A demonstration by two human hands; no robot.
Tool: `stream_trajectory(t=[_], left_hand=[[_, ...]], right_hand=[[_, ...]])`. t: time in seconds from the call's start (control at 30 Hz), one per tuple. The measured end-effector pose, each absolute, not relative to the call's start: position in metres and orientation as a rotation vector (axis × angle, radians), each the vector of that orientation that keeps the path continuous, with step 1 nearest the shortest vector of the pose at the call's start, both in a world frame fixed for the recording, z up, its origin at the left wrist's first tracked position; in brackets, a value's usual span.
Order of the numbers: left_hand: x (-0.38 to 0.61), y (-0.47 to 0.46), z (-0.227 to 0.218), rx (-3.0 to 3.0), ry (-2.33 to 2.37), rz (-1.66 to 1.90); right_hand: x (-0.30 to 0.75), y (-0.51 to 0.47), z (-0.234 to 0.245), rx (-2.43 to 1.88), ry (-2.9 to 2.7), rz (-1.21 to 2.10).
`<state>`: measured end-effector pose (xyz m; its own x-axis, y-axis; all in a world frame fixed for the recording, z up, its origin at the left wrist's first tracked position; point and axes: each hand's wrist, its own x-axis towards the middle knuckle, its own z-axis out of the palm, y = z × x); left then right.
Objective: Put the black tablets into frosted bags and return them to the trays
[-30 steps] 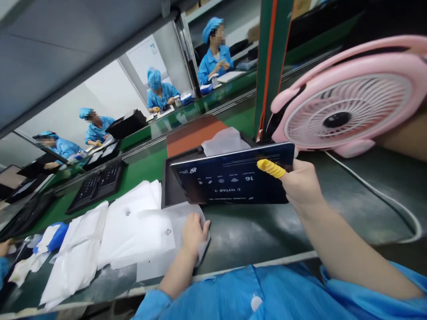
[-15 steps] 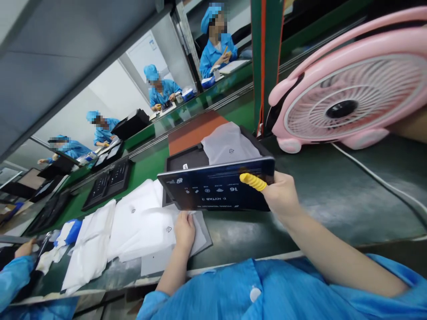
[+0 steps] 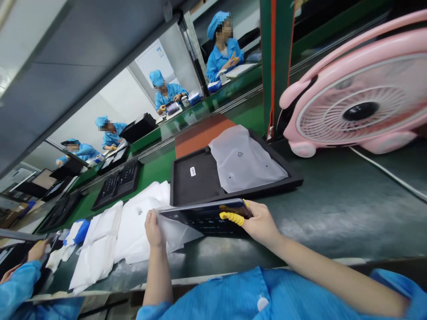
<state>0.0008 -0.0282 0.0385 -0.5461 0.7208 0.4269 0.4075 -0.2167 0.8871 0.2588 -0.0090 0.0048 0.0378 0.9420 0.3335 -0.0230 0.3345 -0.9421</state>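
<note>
My right hand point(image 3: 262, 224), with yellow finger cots on it, grips the right end of a dark tablet point(image 3: 200, 218). The tablet is tilted, and white print shows on its face. At the tablet's left end, my left hand point(image 3: 155, 231) is closed on a translucent plastic sleeve point(image 3: 178, 233). The sleeve lies against the tablet's left part; whether the tablet's end is inside it, I cannot tell. Just beyond is a black tray point(image 3: 196, 182) with a white label in one compartment. A second bagged item point(image 3: 247, 160) covers its right side.
A stack of white sleeves point(image 3: 136, 231) lies to the left. The pink fan point(image 3: 360, 111) stands at the right, its white cable point(image 3: 390, 171) crossing the bench. Farther off are an orange board point(image 3: 203, 133) and black trays point(image 3: 116, 184). A co-worker's hand point(image 3: 36, 251) works at far left.
The tablet has come down and nearer to me, tipping flatter. My left hand has moved left, lifting a sleeve from the bench to the tablet's left end. More of the black tray shows.
</note>
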Motion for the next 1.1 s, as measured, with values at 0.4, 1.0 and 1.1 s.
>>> stream_trajectory(t=[0.4, 1.0, 1.1], left_hand=[[0.048, -0.055, 0.032, 2.531, 1.667, 0.665], [0.066, -0.019, 0.102, 2.478, 1.367, 0.87], [0.042, 0.0, 0.129, 2.347, 1.763, 0.851]], right_hand=[[0.244, 0.015, -0.011, -1.187, -0.947, 1.205], [0.223, 0.024, 0.019, -1.075, -1.12, 1.308], [0.229, 0.027, 0.033, -1.037, -1.253, 1.253]])
